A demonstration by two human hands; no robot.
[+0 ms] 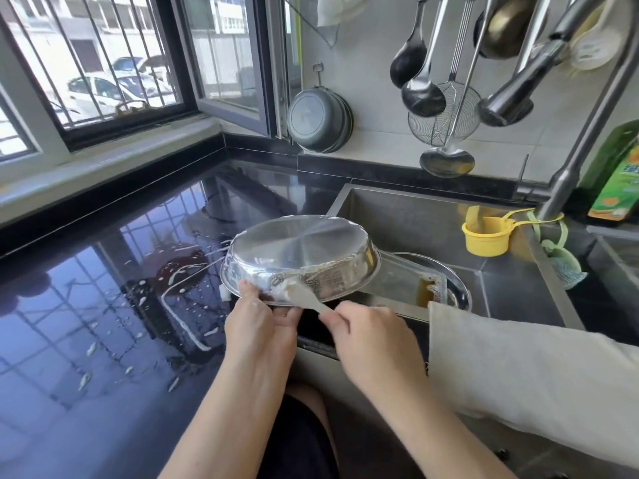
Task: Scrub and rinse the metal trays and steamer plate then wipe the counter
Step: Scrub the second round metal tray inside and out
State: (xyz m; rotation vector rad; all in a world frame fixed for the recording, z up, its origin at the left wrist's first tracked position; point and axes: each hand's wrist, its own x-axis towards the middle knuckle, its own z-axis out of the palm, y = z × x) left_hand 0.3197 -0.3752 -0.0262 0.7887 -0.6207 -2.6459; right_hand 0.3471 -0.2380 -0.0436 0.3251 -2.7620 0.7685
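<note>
Above the sink, ladles and a wire skimmer are hung on the wall. A grey pan is hung left of them. A yellow cup and a green bottle are seen at the sink's right.

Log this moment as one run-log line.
left hand: grips rim of upturned round metal tray | right hand: holds white brush against tray wall | second tray in sink | counter: wet, unwiped

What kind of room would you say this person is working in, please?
Most likely a home kitchen: a steel sink is set into a black counter, ladles and a skimmer hang on the tiled wall, and a green detergent bottle stands by the tap.
</note>
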